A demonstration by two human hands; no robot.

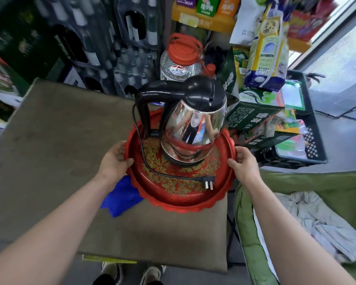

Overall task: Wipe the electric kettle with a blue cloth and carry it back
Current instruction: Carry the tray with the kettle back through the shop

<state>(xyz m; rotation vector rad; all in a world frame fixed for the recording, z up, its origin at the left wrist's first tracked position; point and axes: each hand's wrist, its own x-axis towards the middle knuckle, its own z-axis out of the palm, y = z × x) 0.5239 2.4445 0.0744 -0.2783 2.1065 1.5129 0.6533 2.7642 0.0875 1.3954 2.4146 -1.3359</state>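
Note:
A shiny steel electric kettle point(191, 124) with a black lid and handle stands upright on a round red tray point(173, 199) with gold leaf patterns. Its black cord and plug point(208, 182) lie coiled on the tray. My left hand point(115, 156) grips the tray's left rim, thumb on the inside. My right hand point(244, 161) grips the right rim the same way. A blue cloth point(121, 197) lies crumpled on the brown table point(60, 140), partly under the tray's left edge.
Behind the table stand dark crates of bottles point(86, 44) and a large clear jug with a red cap point(181, 58). Snack bags, green cartons and a black plastic crate point(312, 145) crowd the right. A green quilt with grey cloth point(317, 219) lies at lower right.

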